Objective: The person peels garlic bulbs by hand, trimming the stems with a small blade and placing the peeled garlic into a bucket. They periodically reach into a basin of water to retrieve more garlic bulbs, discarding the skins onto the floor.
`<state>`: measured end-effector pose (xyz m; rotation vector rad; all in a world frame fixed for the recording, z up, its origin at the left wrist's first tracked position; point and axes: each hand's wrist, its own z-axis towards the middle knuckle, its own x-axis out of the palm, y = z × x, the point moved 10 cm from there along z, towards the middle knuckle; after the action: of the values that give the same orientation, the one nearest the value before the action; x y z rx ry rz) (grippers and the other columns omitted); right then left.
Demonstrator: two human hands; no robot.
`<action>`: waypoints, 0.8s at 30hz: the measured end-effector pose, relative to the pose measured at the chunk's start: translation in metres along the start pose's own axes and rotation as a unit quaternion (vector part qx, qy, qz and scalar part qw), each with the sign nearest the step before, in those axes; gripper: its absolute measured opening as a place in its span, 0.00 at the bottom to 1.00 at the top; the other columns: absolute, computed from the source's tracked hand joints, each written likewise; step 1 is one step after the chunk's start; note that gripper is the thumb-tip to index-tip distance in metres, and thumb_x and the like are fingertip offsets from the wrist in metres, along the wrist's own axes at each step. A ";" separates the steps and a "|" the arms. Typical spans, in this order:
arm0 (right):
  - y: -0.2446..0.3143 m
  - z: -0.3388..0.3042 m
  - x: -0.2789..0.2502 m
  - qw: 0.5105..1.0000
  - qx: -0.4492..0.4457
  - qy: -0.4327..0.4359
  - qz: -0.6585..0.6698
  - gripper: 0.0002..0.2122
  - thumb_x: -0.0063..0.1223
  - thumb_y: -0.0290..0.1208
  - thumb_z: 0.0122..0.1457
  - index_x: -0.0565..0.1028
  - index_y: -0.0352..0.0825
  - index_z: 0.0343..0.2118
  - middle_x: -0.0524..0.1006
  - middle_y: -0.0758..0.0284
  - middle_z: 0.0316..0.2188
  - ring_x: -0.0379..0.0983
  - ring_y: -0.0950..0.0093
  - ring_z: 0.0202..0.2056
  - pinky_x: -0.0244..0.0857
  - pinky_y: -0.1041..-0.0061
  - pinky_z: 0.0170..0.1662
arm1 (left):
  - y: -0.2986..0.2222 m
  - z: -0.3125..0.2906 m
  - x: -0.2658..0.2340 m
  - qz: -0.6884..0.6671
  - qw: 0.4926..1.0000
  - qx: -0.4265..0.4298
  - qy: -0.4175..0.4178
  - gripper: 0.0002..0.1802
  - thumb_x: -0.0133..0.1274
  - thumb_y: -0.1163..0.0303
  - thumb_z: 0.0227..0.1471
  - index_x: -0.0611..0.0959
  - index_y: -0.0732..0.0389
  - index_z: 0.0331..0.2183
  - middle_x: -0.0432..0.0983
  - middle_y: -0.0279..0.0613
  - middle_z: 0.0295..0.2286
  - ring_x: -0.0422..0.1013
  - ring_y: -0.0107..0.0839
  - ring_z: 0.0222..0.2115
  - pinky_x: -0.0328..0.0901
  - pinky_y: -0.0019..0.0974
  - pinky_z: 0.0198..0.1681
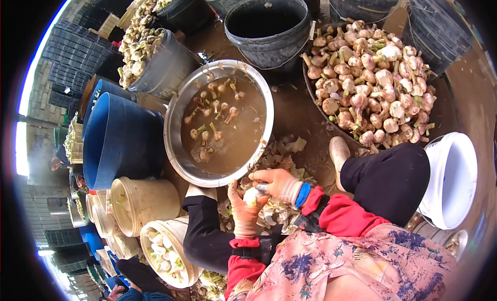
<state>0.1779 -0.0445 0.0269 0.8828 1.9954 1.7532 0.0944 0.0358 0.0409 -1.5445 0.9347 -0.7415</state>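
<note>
My left hand [245, 212], in an orange-and-white work glove, is closed around a peeled white garlic bulb [251, 197]. Close beside it, my gloved right hand [281, 185] grips a small grey tool [262, 187] against the bulb; its blade or tip is too small to make out. Just beyond my hands stands a wide metal basin [178, 163] of murky brown water, where several garlic bulbs with stems float. Loose peelings [277, 215] cover the ground under my hands and between my legs.
A big heap of unpeeled garlic [370, 83] fills a round container at far right. A white bucket [448, 182] is by my right knee. Leftward stand a blue tub [124, 140], a cream bucket [145, 205] and a bucket of peeled garlic [168, 252]. Black buckets [266, 29] line the back.
</note>
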 end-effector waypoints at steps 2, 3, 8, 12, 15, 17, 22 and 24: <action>0.001 -0.001 0.000 0.999 0.002 -0.031 -0.042 0.15 0.47 0.20 0.51 0.72 0.37 0.44 0.76 0.62 0.33 0.71 0.73 0.35 0.64 0.78 0.41 | 0.007 0.001 -0.021 0.114 0.988 0.045 -0.094 0.45 0.70 0.65 0.30 0.61 0.62 0.47 0.62 0.35 0.35 0.61 0.26 0.34 0.60 0.30 0.42; -0.001 0.000 -0.001 0.999 0.001 -0.033 -0.043 0.15 0.47 0.20 0.51 0.72 0.37 0.44 0.76 0.62 0.33 0.71 0.73 0.35 0.64 0.78 0.41 | 0.009 0.000 -0.020 0.113 0.988 0.046 -0.092 0.45 0.70 0.65 0.30 0.61 0.62 0.47 0.62 0.35 0.35 0.61 0.26 0.34 0.60 0.30 0.42; 0.008 -0.002 -0.012 0.988 -0.080 -0.101 -0.087 0.15 0.47 0.19 0.51 0.71 0.34 0.44 0.76 0.64 0.32 0.71 0.73 0.33 0.64 0.78 0.39 | -0.006 -0.002 -0.015 0.127 0.983 0.058 -0.119 0.35 0.71 0.65 0.29 0.67 0.62 0.37 0.65 0.35 0.32 0.61 0.27 0.32 0.61 0.30 0.39; -0.007 0.001 -0.007 0.978 0.076 -0.034 0.193 0.14 0.46 0.19 0.54 0.70 0.32 0.45 0.74 0.67 0.34 0.70 0.80 0.32 0.66 0.80 0.33 | 0.009 0.002 -0.027 -0.176 0.979 -0.006 -0.101 0.22 0.60 0.64 0.44 0.72 0.63 0.39 0.71 0.40 0.36 0.68 0.29 0.37 0.65 0.34 0.42; 0.012 0.005 0.001 0.918 0.036 0.011 0.395 0.13 0.46 0.20 0.55 0.70 0.31 0.45 0.73 0.66 0.33 0.71 0.79 0.28 0.68 0.80 0.30 | 0.029 0.003 -0.037 -0.337 0.920 -0.100 -0.173 0.17 0.53 0.58 0.50 0.76 0.59 0.38 0.75 0.36 0.33 0.72 0.30 0.34 0.69 0.36 0.35; 0.027 0.004 -0.016 0.909 -0.014 -0.019 0.416 0.14 0.46 0.19 0.55 0.68 0.29 0.46 0.73 0.66 0.31 0.70 0.79 0.29 0.66 0.82 0.32 | 0.054 0.003 -0.037 -0.459 0.856 -0.172 -0.164 0.13 0.50 0.59 0.50 0.77 0.56 0.36 0.76 0.36 0.32 0.72 0.31 0.32 0.70 0.35 0.29; 0.052 0.009 -0.053 0.836 -0.111 0.037 0.536 0.14 0.48 0.19 0.55 0.69 0.28 0.45 0.72 0.68 0.34 0.72 0.78 0.36 0.69 0.82 0.38 | 0.075 -0.003 -0.052 -0.522 0.807 -0.208 -0.184 0.11 0.48 0.61 0.49 0.77 0.55 0.35 0.76 0.34 0.31 0.72 0.34 0.28 0.70 0.33 0.25; 0.007 0.012 -0.046 0.912 -0.036 -0.030 0.408 0.13 0.49 0.20 0.55 0.70 0.29 0.44 0.73 0.68 0.35 0.72 0.78 0.36 0.69 0.81 0.37 | 0.077 -0.012 -0.061 -0.516 0.793 -0.227 -0.232 0.11 0.48 0.62 0.49 0.78 0.54 0.34 0.76 0.35 0.30 0.71 0.35 0.27 0.70 0.32 0.23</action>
<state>0.2212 -0.0646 0.0251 1.9075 1.5936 2.1247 0.0418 0.0787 -0.0310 -2.5497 -0.2282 -0.8193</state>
